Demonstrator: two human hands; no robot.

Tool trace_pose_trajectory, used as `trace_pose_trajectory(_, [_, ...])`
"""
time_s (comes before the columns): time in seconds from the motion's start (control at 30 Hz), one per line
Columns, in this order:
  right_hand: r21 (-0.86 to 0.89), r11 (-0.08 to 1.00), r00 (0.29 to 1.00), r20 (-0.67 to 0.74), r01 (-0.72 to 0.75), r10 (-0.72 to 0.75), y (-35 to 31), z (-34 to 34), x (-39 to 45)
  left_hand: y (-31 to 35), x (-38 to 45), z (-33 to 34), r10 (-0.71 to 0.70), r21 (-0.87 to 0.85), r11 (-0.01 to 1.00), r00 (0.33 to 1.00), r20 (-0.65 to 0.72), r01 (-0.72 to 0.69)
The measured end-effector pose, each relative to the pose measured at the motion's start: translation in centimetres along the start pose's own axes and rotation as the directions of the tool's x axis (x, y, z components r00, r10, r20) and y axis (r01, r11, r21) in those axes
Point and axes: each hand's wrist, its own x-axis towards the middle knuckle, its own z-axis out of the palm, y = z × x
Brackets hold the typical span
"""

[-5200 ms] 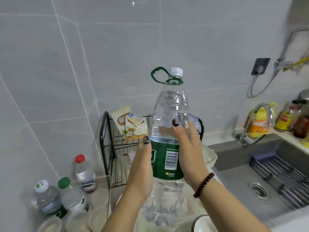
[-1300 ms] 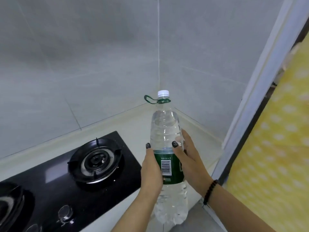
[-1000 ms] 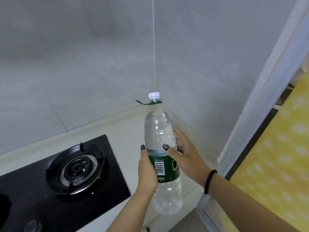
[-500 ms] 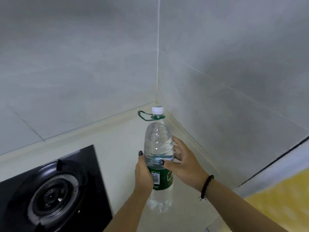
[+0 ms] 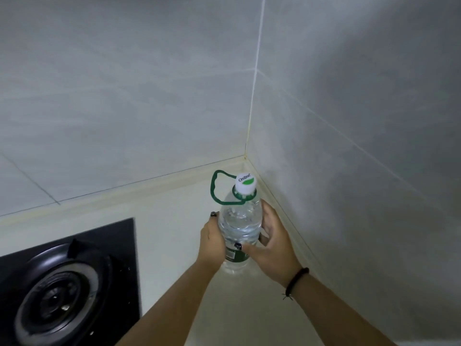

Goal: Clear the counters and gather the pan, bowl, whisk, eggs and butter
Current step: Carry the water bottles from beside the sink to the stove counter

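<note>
The fingers (image 5: 270, 222) of the right hand (image 5: 272, 248) wrapped the far side of the water bottle (image 5: 238, 228), while the left hand (image 5: 212, 242) clasped its near side, so both held it upright between them. The bottle's base looked set on, or just above, the pale bench (image 5: 169, 221), near the corner where the two tiled walls (image 5: 349, 121) met; contact could not be told for certain. Its white cap (image 5: 246, 184) was on, with the green carry loop (image 5: 219, 188) hanging to the side away from the corner. The black gas hob (image 5: 64, 283) lay on the bench, apart from the bottle, on the side away from the corner. Judging by this, clearing was under way: one bottle parked aside. The pan, bowl, whisk, eggs and butter were nowhere in view, so the gathering seemed yet to come.
</note>
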Motion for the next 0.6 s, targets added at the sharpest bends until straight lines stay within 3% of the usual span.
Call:
trace_pose_trajectory(0.1, [-0.038,0.999,0.997,0.082,-0.001,0.004,-0.1,-0.8,0.9,0.5,0.0,-0.1,0.073,0.11,0.991,0.997,-0.004,-0.072])
trace_pose_trajectory(0.27, [-0.125,0.992,0.977,0.212,-0.006,0.032,-0.8,-2.3,1.0,0.1,0.4,-2.3,0.195,0.153,0.967,0.978,0.076,-0.205])
trace_pose_trajectory(0.4, [-0.109,0.992,0.985,0.166,0.056,-0.037,-3.9,-3.2,1.9,-1.4,-0.3,-4.2,0.113,0.172,0.977,0.991,0.071,-0.124])
trace_pose_trajectory(0.47, [-0.118,0.986,0.98,0.176,0.119,-0.097,-5.6,-3.2,2.5,-2.4,-1.3,-4.2,0.02,0.23,0.972,0.989,0.145,-0.054])
trace_pose_trajectory(0.53, [-0.164,0.971,0.961,0.244,0.172,-0.129,-6.7,-3.0,3.1,-3.2,-2.3,-3.3,0.018,0.285,0.954,0.966,0.258,-0.093])
trace_pose_trajectory(0.6, [-0.199,0.958,0.949,0.282,0.204,-0.143,-7.3,-2.8,3.5,-3.4,-2.5,-2.1,0.068,0.31,0.937,0.957,0.283,-0.159])
